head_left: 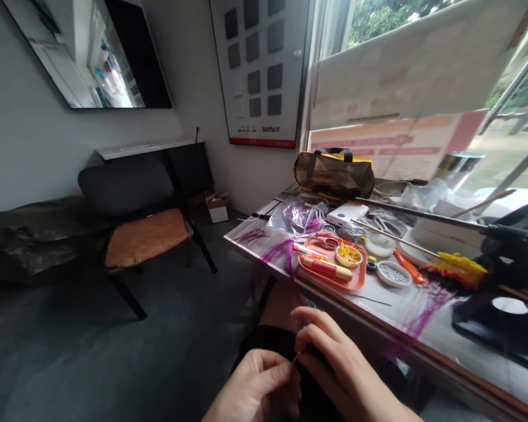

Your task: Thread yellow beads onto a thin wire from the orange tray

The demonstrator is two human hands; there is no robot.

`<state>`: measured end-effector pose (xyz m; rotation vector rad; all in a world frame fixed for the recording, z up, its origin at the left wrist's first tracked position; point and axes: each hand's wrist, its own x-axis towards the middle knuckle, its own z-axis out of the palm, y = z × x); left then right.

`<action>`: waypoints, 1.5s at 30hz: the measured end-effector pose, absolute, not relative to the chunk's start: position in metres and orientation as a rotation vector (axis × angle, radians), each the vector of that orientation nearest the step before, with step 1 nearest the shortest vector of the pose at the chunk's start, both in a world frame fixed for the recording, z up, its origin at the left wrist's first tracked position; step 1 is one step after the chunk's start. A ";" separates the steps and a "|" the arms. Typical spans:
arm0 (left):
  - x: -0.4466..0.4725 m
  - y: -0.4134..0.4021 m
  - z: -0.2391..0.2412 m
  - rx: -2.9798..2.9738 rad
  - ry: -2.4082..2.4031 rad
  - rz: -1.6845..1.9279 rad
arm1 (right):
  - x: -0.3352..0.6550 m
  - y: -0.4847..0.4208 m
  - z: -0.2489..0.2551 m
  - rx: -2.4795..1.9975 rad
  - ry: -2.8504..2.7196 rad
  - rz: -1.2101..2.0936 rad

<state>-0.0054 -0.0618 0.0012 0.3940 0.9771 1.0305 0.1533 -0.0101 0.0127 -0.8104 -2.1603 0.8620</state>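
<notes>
Both my hands meet low in the head view, over my lap and below the table edge. My left hand (pixel 257 384) is closed in a pinch on a tiny yellow-orange piece (pixel 295 357). My right hand (pixel 334 360) has its fingers curled and pressed together at the same small piece; I cannot make out more of it. On the table (pixel 378 305) just above them sits an orange tray (pixel 356 280) with a small dish of yellow bits (pixel 349 255), scissors (pixel 330 241) and a red and yellow stick (pixel 328 268).
Purple threads (pixel 275 252) hang over the table edge. A white dish of beads (pixel 392 273), a plastic bag (pixel 301 215), a white box (pixel 347 214), a yellow-black bag (pixel 334 173), long rods and a black device (pixel 501 316) crowd the table. A chair with an orange cushion (pixel 145 237) stands left.
</notes>
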 end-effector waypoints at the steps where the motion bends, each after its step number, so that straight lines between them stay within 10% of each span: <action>1: -0.005 -0.062 0.003 0.401 0.981 1.034 | 0.153 -0.011 0.013 -0.807 -2.137 0.870; 24: -0.010 -0.053 0.008 0.575 1.137 1.038 | 0.129 -0.023 -0.011 -0.847 -1.107 1.803; 45: -0.004 -0.051 0.016 0.665 1.090 1.086 | 0.120 -0.027 -0.016 -0.832 -0.754 1.916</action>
